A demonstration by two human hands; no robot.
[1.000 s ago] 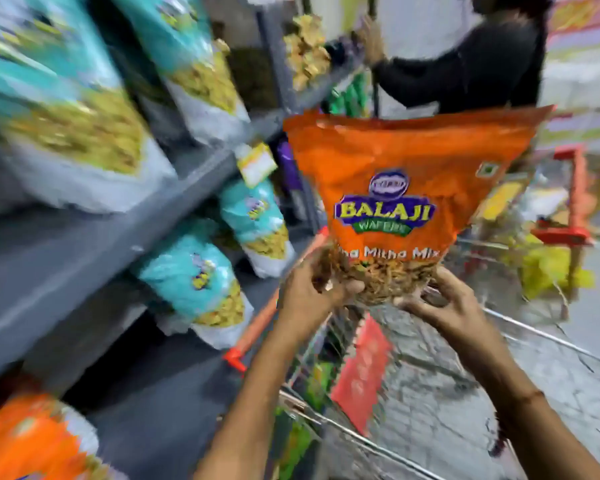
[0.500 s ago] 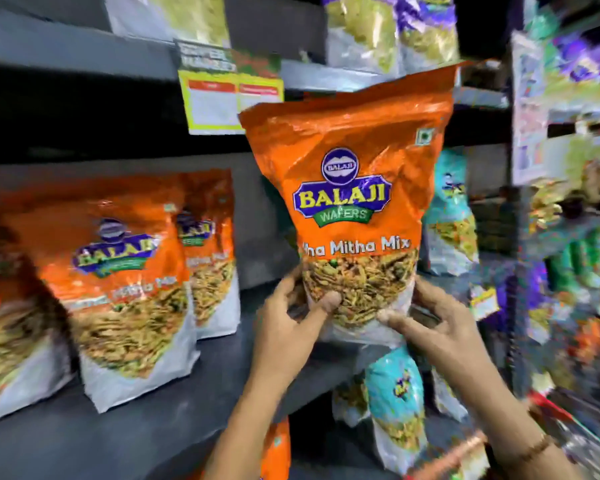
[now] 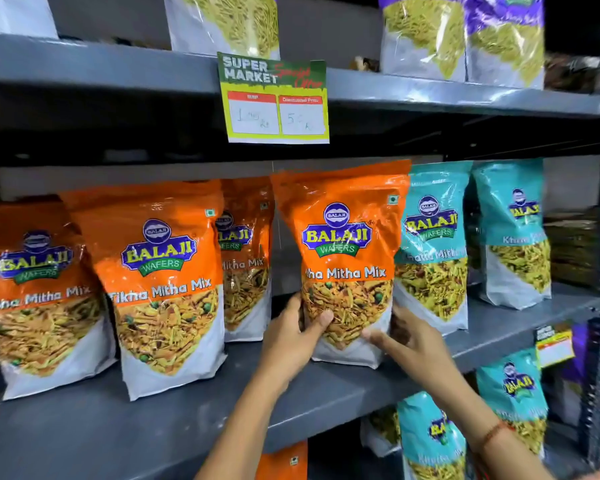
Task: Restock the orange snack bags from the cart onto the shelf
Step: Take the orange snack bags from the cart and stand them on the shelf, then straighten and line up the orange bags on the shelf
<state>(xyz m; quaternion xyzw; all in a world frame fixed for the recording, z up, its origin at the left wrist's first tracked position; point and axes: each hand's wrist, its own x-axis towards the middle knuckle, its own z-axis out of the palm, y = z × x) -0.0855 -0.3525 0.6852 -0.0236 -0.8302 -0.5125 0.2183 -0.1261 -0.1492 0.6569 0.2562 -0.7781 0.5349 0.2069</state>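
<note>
Orange snack bag [image 3: 343, 237] stands upright on the grey shelf [image 3: 84, 427]; we grip its lower sides, left hand [image 3: 288, 341] and right hand [image 3: 409, 341], between orange and teal bags [image 3: 433, 244].

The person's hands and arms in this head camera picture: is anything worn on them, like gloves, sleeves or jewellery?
No gloves. Both forearms are bare as far as the picture shows, with no sleeve in sight. The left hand shows no ring or band. The right hand has a thin reddish-orange thread tied round its wrist. No watch is visible on either arm. The fingernails look short and unpainted.
</note>
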